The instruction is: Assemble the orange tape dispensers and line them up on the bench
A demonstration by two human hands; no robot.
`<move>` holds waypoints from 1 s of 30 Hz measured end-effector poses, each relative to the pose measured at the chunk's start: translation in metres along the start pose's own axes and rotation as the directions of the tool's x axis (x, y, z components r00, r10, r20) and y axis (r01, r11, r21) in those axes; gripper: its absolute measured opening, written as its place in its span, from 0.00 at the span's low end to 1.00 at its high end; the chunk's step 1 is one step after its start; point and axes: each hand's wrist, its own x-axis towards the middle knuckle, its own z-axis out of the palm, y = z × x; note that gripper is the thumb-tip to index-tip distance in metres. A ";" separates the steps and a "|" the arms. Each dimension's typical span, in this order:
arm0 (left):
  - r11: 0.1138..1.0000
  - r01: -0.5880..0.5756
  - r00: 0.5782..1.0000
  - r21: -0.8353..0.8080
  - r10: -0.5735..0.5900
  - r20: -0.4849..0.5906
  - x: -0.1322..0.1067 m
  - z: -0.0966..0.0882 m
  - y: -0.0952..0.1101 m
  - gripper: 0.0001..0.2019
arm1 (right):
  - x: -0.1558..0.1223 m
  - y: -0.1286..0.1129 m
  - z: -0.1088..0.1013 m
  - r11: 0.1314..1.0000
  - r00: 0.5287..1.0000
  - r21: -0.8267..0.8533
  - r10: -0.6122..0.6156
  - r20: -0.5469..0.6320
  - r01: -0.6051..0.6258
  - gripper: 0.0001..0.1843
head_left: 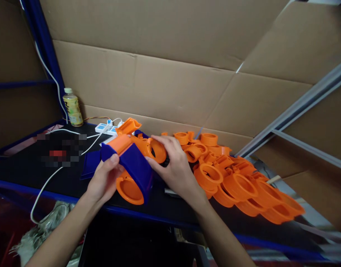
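My left hand [106,178] is closed on a hand-held tape dispenser [135,167] with a dark blue body and orange parts. The dispenser is tilted above the table, with an orange ring at its lower end and an orange flap standing up at its top. A serrated strip [107,140] shows beside its upper left edge. My right hand [176,163] curls round an orange ring-shaped part [158,150], its thumb near the dispenser's blue side. Whether that part is joined to the dispenser is hard to tell. A heap of similar orange ring parts [239,185] lies right of my right hand.
On the black tabletop [20,167], a dark blue piece [91,163] lies left of the dispenser. Behind are a white power strip [105,128] with cables and a yellow-labelled bottle [72,107]. Cardboard [148,81] walls the back; a metal frame bar [292,107] slants at right.
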 end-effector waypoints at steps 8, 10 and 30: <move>0.994 -0.105 0.987 -0.043 0.099 -0.130 0.003 0.008 0.005 0.22 | -0.031 -0.053 -0.006 0.984 0.988 -0.088 -0.150 0.032 0.153 0.31; 0.991 -0.130 0.976 -0.027 0.123 -0.179 0.001 0.010 0.002 0.21 | -0.037 -0.062 0.003 0.964 0.981 -0.180 -0.193 0.017 0.193 0.30; 0.934 -0.183 0.978 0.306 0.206 -0.042 0.026 -0.024 0.031 0.18 | 0.085 0.110 0.007 0.617 0.816 -0.607 0.569 -0.096 -0.501 0.18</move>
